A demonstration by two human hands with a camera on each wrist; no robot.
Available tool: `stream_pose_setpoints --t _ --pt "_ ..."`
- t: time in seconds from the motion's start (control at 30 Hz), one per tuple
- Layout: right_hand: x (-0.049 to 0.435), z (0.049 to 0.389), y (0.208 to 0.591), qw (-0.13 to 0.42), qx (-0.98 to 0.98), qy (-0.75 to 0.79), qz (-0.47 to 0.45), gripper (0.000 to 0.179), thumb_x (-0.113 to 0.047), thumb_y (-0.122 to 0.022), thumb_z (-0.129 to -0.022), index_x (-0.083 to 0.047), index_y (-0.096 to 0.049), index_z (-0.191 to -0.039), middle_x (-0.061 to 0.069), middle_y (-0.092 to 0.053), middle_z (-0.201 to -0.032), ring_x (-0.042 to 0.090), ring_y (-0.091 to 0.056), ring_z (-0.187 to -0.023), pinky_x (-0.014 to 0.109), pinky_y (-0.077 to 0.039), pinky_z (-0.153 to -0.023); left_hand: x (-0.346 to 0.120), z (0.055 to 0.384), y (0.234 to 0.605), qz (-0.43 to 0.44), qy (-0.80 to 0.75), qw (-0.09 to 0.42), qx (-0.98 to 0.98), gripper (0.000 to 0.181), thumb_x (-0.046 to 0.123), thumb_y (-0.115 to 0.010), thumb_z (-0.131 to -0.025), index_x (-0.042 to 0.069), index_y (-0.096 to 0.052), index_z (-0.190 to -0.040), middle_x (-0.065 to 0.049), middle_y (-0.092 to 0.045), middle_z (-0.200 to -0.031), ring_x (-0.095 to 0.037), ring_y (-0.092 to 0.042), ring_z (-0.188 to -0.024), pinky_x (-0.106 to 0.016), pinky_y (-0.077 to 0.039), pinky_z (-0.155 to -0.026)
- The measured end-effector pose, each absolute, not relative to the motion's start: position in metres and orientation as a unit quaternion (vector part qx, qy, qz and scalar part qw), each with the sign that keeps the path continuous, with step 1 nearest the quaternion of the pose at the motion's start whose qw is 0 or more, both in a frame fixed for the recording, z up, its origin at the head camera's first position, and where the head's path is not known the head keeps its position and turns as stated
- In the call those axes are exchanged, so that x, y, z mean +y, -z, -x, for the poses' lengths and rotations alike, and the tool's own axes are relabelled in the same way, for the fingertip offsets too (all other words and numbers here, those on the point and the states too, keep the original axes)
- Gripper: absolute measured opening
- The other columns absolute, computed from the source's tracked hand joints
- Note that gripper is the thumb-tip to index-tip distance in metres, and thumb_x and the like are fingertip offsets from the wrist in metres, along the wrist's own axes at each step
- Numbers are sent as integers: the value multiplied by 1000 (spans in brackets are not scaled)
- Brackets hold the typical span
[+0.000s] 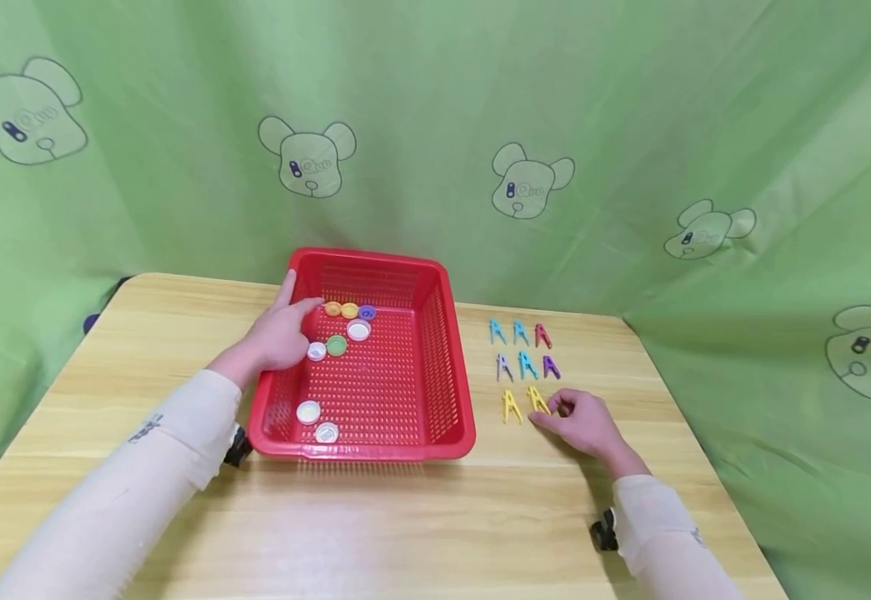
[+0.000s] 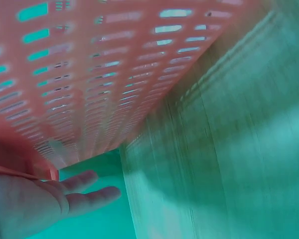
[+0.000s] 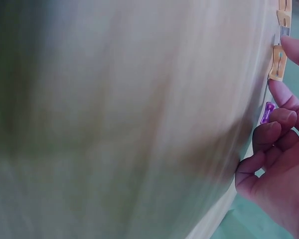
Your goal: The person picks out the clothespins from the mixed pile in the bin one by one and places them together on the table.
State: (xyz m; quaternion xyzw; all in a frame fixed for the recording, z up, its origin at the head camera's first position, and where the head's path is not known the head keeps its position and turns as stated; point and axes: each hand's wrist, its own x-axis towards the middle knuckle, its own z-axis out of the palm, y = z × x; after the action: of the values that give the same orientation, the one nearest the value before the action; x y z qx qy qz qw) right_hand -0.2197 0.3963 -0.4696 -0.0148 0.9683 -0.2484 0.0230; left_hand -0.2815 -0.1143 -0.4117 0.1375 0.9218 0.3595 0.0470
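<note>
In the head view, my left hand [image 1: 279, 335] rests over the left rim of a red plastic basket [image 1: 456, 392], one straight finger reaching inside beside an orange bottle cap [image 1: 332, 309]. The left wrist view shows two straight fingers [image 2: 97, 198] outside the basket wall. On the right, thumb and index finger of my right hand [image 1: 581, 421] pinch a yellow clothespin [image 1: 537, 400] at the table; its other fingers are curled. Another yellow clothespin [image 1: 511, 407] lies just left of it. Behind these are a purple clothespin [image 1: 551, 367] and several more in rows.
Inside the basket lie a yellow cap [image 1: 349, 310], a purple cap [image 1: 367, 312], a green cap [image 1: 336, 345] and several white caps [image 1: 308, 412]. The wooden table [image 1: 397, 533] ends at a green curtain [image 1: 420, 125] behind and at the right.
</note>
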Motion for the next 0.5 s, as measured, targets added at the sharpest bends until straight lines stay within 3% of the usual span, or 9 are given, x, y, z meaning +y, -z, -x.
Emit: stream_pose_setpoints --t 0.3,0.4,0.5 --pt "395 222 461 23 966 257 8 52 -57 -72 -85 -9 -62 -104 9 -52 -85 25 -47 -76 35 -39 -63 -123 283 406 -123 -480 73 865 93 -1 -60 -87 15 -8 -162 -9 24 -163 -44 2 -148 -61 -39 -101" --pt "392 230 450 3 968 251 1 55 -59 -67 -89 -8 -59 -110 13 -54 -92 27 -49 -79 37 -43 -64 -125 287 400 -106 -462 45 879 93 8 -59 -92 19 1 -162 -9 24 -163 -46 0 -147 -64 -38 -101" --pt "383 244 433 -45 969 245 -7 59 -56 -64 -92 -5 -57 -120 20 -56 -105 33 -51 -91 46 -47 -73 -127 294 390 -94 -387 -8 917 86 21 -55 -98 16 2 -162 -13 19 -164 -49 -4 -146 -68 -32 -103"
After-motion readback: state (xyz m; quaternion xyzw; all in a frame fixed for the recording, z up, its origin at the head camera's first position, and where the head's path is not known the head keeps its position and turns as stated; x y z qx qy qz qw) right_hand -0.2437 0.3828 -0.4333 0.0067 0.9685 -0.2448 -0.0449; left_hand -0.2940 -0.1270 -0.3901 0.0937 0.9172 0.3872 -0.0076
